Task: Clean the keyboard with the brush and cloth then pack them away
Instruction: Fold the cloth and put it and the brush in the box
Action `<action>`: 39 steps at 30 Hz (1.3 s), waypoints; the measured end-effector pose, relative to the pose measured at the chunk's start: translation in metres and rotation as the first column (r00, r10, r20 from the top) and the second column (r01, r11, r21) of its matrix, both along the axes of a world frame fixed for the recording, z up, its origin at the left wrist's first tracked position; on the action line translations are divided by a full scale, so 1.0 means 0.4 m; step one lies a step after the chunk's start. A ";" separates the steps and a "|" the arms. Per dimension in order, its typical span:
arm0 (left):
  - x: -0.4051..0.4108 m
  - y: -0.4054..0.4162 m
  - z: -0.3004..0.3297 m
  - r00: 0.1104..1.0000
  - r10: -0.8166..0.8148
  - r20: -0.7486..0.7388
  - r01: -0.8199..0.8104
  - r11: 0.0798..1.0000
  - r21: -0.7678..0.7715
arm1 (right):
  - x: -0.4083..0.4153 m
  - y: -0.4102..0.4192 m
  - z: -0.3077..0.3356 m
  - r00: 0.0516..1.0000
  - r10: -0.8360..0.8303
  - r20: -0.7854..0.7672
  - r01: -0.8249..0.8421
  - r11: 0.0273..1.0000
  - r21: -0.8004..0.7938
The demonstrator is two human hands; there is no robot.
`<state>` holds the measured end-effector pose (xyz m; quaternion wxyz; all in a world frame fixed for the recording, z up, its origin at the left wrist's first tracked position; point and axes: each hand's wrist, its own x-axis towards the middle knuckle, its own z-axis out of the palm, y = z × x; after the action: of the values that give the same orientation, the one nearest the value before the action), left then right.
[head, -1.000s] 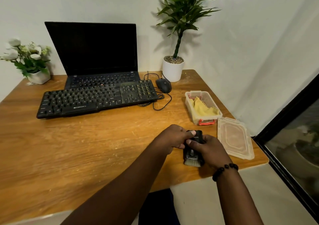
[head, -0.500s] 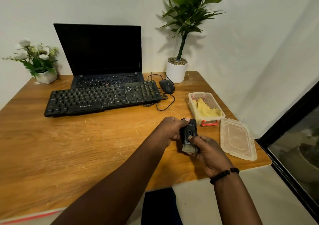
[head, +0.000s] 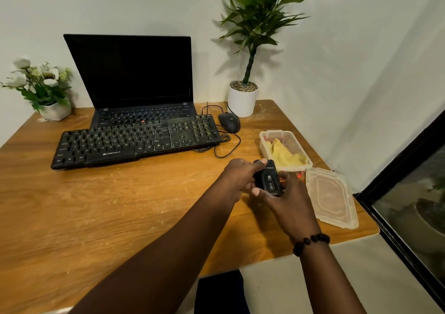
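Keyboard (head: pixel 134 142) reads ZEBRONICS; hands grip brush (head: pixel 268 177).

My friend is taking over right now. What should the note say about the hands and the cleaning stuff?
Left hand and right hand both grip the black brush above the table.
The yellow cloth lies in the open plastic box; its lid lies beside it.
The keyboard sits in front of the laptop, untouched by the hands.
Left to do: brush the keys, wipe with the cloth, pack both in the box.
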<state>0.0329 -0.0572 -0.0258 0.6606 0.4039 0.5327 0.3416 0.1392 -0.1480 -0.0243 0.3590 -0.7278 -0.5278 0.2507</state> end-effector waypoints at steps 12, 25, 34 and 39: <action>0.087 0.124 0.013 0.986 0.154 -0.066 -0.145 0.982 0.121 | 0.073 0.224 0.045 0.894 -0.186 0.407 0.121 0.976 0.180; 0.150 0.091 -0.060 0.982 0.050 -0.180 -0.034 0.995 0.094 | 0.117 0.281 -0.019 0.854 -0.095 0.512 0.127 0.991 -0.029; 0.136 0.033 -0.076 0.977 0.020 -0.213 -0.001 0.996 0.087 | 0.174 0.038 -0.094 0.656 -0.667 0.354 0.614 0.744 0.264; 0.132 0.012 -0.081 0.973 0.013 -0.229 0.004 0.997 0.072 | 0.258 0.039 -0.094 0.644 -0.569 0.511 0.721 0.675 -0.157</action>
<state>0.0855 -0.0523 -0.0580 0.5788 0.4632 0.5937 0.3130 0.2425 -0.1323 -0.0619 0.1685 -0.9559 -0.2388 0.0288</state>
